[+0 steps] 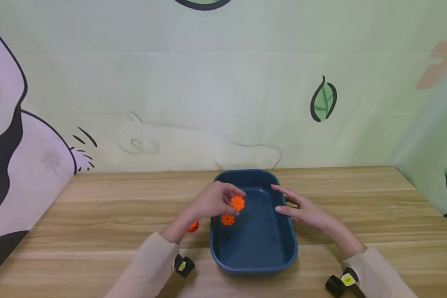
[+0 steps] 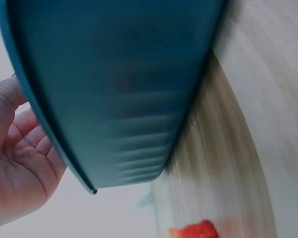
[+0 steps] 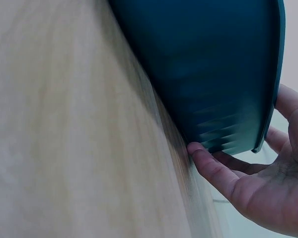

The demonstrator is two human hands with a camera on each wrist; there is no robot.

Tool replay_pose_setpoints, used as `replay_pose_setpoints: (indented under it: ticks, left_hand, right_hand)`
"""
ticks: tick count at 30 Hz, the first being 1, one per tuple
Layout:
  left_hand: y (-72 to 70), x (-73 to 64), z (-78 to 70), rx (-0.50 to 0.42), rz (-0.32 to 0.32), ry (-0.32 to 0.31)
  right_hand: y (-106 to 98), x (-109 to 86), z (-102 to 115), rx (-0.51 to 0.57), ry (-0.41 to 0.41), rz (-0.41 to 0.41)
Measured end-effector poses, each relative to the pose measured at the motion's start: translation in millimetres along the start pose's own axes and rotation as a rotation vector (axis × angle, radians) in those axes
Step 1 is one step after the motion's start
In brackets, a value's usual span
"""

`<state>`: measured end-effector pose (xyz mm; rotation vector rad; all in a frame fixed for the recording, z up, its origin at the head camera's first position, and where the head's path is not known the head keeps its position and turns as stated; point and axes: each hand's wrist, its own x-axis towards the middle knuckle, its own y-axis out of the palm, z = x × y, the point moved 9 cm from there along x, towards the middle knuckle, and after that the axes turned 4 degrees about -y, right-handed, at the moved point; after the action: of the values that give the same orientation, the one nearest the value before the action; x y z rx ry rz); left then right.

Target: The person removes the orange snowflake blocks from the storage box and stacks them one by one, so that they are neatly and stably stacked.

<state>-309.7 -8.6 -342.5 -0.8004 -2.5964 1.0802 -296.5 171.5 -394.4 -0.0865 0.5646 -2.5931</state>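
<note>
A dark blue tub [image 1: 287, 253] stands on the wooden table. My left hand [image 1: 223, 198] reaches over the tub's left rim and pinches an orange toothed disc [image 1: 237, 202] at its fingertips. A second orange disc [image 1: 227, 219] lies just below it, inside the tub by the left wall. An orange piece [image 1: 193, 226] sits on the table left of the tub, half hidden by my left wrist; it shows as a blurred orange piece [image 2: 191, 231] in the left wrist view. My right hand [image 1: 288, 203] lies with straight fingers against the tub's right wall [image 3: 213, 74], fingertips [image 3: 201, 153] touching it low down.
The wooden table [image 1: 104, 215] runs to a wall hung with a pale green cartoon cloth [image 1: 208, 103]. Bare wood lies on both sides of the tub. Black wrist cameras [image 1: 183, 265] [image 1: 340, 284] sit on both sleeves near the table's front edge.
</note>
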Motion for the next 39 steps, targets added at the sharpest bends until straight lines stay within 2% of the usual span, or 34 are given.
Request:
replay_pose_setpoints:
  ticks: [9, 16, 22, 32, 39]
  left_hand:
    - [-19.4, -19.8, 11.9, -0.070, -0.090, -0.023]
    - [-35.5, -38.2, 24.5, -0.083, -0.154, -0.004]
    - [-45.6, -52.2, 41.5, -0.123, -0.190, -0.045]
    - [-49.9, -67.7, 64.8, -0.172, -0.185, -0.076]
    - [-46.2, -69.6, 74.3, -0.131, -0.141, -0.109]
  right_hand:
    - [0.5, 0.2, -0.8, 0.000, -0.011, -0.008]
    - [0.5, 0.5, -1.6, -0.003, -0.003, -0.008]
    - [0.8, 0.3, -1.3, -0.001, 0.005, -0.008]
    - [1.5, -0.1, -2.2, 0.015, 0.009, 0.002]
    - [0.3, -0.4, -2.0, 0.003, 0.006, -0.004]
